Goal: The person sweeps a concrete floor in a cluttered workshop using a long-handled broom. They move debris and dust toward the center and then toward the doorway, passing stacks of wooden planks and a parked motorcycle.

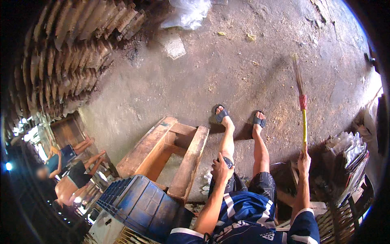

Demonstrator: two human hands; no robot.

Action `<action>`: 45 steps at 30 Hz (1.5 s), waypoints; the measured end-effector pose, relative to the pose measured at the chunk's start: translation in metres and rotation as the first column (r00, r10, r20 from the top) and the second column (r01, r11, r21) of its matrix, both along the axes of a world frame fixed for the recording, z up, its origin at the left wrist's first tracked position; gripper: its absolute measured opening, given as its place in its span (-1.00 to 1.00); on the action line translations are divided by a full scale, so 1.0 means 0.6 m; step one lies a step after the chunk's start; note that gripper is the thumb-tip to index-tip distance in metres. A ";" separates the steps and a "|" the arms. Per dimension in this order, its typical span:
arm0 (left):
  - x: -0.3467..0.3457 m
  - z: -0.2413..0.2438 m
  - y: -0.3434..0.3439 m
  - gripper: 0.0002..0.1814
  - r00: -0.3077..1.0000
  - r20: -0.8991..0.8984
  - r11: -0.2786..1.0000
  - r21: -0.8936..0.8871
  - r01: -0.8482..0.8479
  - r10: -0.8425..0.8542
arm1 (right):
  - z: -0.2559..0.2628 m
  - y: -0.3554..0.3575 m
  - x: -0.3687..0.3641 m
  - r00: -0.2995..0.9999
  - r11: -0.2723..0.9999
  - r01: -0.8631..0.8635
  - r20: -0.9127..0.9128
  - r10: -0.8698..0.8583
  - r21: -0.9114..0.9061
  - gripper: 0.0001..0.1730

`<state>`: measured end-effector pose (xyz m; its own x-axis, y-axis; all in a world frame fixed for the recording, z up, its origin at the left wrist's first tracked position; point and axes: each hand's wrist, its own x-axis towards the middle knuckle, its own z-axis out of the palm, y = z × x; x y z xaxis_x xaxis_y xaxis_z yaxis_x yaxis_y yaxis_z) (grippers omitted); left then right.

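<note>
My right hand (pixel 304 161) grips the yellow handle of a long broom (pixel 304 125). The broom has a red wrap above the handle, and its thin bristles point away from me over the floor. My left hand (pixel 221 169) rests by my left knee at the hem of my shorts, fingers bent and partly spread; it holds no object that I can see. Wood chips and dust (pixel 283 119) lie scattered on the concrete floor (pixel 189 88) around my sandalled feet.
A wooden frame (pixel 190 164) and a blue plastic crate (pixel 143 204) stand at my left. Stacked wood pieces (pixel 61 58) fill the upper left. Two people (pixel 68 180) are beyond the crate. Bundled sheets (pixel 350 158) are at my right, plastic sheeting (pixel 190 13) ahead.
</note>
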<state>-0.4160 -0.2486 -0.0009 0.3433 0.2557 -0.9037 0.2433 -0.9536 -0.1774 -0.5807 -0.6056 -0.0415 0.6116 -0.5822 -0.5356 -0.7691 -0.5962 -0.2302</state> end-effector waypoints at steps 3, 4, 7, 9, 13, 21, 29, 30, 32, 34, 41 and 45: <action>-0.002 -0.003 0.002 0.06 1.000 0.012 1.000 -0.003 -0.002 0.002 | -0.010 0.044 0.014 0.996 1.000 0.017 0.090 -0.018 0.019 -0.20; -0.009 -0.008 0.004 0.06 1.000 0.027 1.000 -0.003 0.003 -0.002 | -0.014 0.067 0.031 0.992 0.991 0.042 0.108 -0.057 0.130 -0.18; -0.009 -0.015 -0.008 0.06 0.998 0.041 0.998 -0.019 0.056 -0.055 | -0.060 0.150 0.101 0.999 0.974 0.037 -0.042 -0.028 0.222 -0.30; -0.012 -0.011 -0.012 0.07 0.999 0.037 0.999 -0.013 0.031 -0.030 | -0.093 0.217 0.181 0.988 0.937 -0.118 -0.053 0.143 0.328 -0.47; -0.014 0.000 -0.017 0.04 0.997 0.059 0.999 0.003 0.050 -0.050 | -0.142 0.284 0.290 0.871 0.820 -0.445 -0.040 0.490 0.359 -0.43; -0.024 -0.010 -0.009 0.03 0.995 0.037 0.996 0.034 0.088 -0.089 | -0.154 0.138 0.245 0.996 0.977 -0.048 -0.065 0.063 0.205 -0.59; -0.007 -0.005 -0.005 0.07 0.999 0.012 0.999 -0.009 0.036 -0.036 | -0.145 -0.107 0.025 0.992 0.982 0.129 0.024 -0.127 -0.137 -0.33; -0.004 -0.002 -0.009 0.07 0.999 0.010 0.999 -0.016 0.037 -0.037 | -0.145 -0.119 -0.003 0.990 0.976 0.143 0.013 -0.142 -0.167 -0.32; -0.004 -0.001 -0.010 0.04 0.997 0.035 0.998 -0.008 0.068 -0.068 | -0.133 -0.116 -0.020 0.983 0.965 0.183 0.014 -0.183 -0.188 -0.32; -0.012 -0.003 -0.008 0.01 0.988 0.088 0.991 0.020 0.129 -0.130 | -0.103 -0.078 0.001 0.971 0.955 0.239 0.033 -0.237 -0.176 -0.33; -0.010 -0.007 -0.012 0.02 0.982 0.084 0.985 0.006 0.172 -0.172 | -0.158 0.076 0.262 0.985 0.998 0.031 0.166 -0.040 0.059 -0.27; -0.022 -0.017 -0.009 0.03 0.968 0.144 0.978 -0.004 0.210 -0.207 | -0.196 0.162 0.446 0.993 0.984 -0.098 0.075 0.088 0.147 -0.32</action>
<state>-0.4294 -0.2541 -0.0109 0.5122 0.1482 -0.8460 0.0603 -0.9888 -0.1367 -0.3129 -0.5087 -0.1593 0.6973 -0.4372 -0.5680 -0.6915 -0.6189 -0.3725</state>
